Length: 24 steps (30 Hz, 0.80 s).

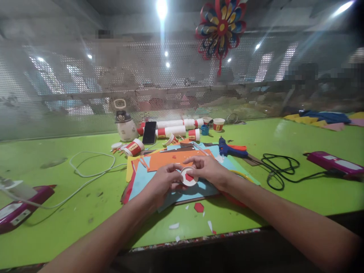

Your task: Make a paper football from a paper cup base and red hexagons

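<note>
Between my hands is a small round white paper disc (190, 182) with a rim, like the base of a paper cup. My left hand (167, 181) grips its left edge between thumb and fingers. A red paper piece (189, 175) lies against the disc's face. The thumb and fingers of my right hand (207, 169) close on the red piece and the disc's right side. Beneath both hands are stacked coloured sheets, with an orange sheet (159, 160) on top of a light blue sheet (142, 182). A red paper hexagon (199, 207) lies near the table's front edge.
A blue glue gun (227, 148) and orange-handled scissors (238, 148) lie right of the sheets. Behind stand paper cups (218, 124), a phone (149, 132) and a spray bottle (127, 127). Power strips (335, 163) with cables flank the green table (93, 204). White scraps (174, 226) lie in front.
</note>
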### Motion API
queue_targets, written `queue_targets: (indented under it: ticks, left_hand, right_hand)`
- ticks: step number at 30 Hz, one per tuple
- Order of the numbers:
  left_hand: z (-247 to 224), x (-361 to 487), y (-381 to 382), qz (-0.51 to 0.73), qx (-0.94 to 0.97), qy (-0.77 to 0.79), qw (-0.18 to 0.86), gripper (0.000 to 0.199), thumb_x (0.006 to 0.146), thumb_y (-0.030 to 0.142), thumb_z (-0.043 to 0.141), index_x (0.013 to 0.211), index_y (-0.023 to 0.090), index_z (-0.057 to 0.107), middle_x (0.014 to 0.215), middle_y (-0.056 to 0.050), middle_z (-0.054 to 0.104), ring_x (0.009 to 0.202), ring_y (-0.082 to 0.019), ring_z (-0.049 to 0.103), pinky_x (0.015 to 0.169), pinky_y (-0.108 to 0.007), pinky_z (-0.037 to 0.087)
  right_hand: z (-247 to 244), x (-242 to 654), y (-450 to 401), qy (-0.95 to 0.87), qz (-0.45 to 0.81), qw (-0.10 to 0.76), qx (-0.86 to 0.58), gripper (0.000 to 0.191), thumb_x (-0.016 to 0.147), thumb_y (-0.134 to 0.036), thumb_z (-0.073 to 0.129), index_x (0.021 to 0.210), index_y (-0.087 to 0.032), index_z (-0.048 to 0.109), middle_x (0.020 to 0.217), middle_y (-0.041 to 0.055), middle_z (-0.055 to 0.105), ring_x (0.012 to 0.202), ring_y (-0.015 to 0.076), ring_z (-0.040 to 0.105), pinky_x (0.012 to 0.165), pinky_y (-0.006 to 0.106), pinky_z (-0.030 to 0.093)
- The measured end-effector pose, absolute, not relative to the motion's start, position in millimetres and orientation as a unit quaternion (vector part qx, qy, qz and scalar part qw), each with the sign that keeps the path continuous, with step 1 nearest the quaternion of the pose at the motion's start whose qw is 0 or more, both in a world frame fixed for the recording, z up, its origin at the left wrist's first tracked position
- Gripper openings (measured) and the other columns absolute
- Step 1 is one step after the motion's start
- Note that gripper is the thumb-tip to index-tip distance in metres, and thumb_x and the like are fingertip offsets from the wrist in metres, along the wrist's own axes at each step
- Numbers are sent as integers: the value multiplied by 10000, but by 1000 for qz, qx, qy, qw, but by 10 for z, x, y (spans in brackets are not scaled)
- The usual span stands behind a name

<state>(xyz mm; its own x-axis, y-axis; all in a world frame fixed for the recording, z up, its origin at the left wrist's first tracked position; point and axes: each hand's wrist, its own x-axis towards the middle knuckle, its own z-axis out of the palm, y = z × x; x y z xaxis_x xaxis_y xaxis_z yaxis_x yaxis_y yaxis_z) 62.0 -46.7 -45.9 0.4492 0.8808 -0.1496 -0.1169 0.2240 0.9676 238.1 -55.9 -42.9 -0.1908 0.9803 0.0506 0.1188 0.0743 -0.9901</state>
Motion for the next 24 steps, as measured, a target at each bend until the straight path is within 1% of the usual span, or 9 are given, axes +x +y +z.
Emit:
queue_targets:
  ticks: [3,7,11,12,14,16,18,21,24]
  left_hand:
    - [-440,625,-495,349,517,368,690,262,616,82,685,862,131,612,767,-71,674,633,-144,627,608,-275,537]
    - [-410,613,-522,326,553,347,684,462,585,33,686,1025,147,603,727,-24,637,637,-148,604,636,-303,533]
    - [-409,599,-519,307,663,292,618,650,590,36,713,1204,186,562,1013,-79,662,861,-199,624,693,-293,512]
    - [-411,599,-520,312,685,288,592,653,602,48,716,1220,194,562,1086,-88,652,879,-198,622,706,-292,506]
    - [-412,601,-525,324,719,295,539,616,638,86,718,1225,204,572,1164,-94,634,821,-174,622,696,-288,498]
    - [-407,603,-532,333,733,304,510,580,662,130,726,1219,204,580,1169,-98,636,773,-163,617,679,-287,494]
    - [-400,601,-533,338,733,302,507,561,671,160,735,1209,199,578,1144,-101,647,807,-179,626,707,-297,495]
    - [-390,594,-525,338,738,304,499,566,682,183,736,1215,194,547,1137,-105,641,894,-211,630,759,-322,495]
    - [-385,593,-517,339,742,313,486,581,667,180,744,1204,187,524,1167,-114,620,940,-229,624,774,-341,500]
  right_hand:
    - [-466,2372,-544,-593,490,440,-464,350,635,-169,731,976,-151,653,558,-77,535,525,101,509,540,240,399]
    - [-460,2395,-530,-597,501,430,-456,317,619,-122,717,930,-146,665,525,-82,536,496,95,509,525,233,403]
    - [-384,2439,-547,-596,515,426,-445,346,628,-144,739,963,-142,654,575,-55,599,539,114,568,549,242,438]
    - [-357,2447,-560,-596,520,425,-441,369,635,-159,743,991,-143,647,608,-43,622,562,122,589,567,250,453]
    - [-299,2461,-591,-599,527,422,-431,411,643,-189,754,1033,-145,633,678,-17,661,614,137,625,605,266,477]
    - [-245,2479,-617,-604,529,420,-423,428,647,-220,771,1044,-147,631,727,7,683,657,151,644,632,279,492]
    - [-200,2508,-624,-609,523,422,-422,404,677,-272,772,1039,-149,640,745,25,691,677,161,649,645,292,503]
    - [-154,2578,-591,-613,494,441,-430,316,763,-373,711,986,-157,651,719,33,685,652,155,635,661,314,520]
    - [-135,2661,-532,-616,447,466,-452,264,793,-412,683,882,-165,657,680,34,674,620,145,612,676,321,521]
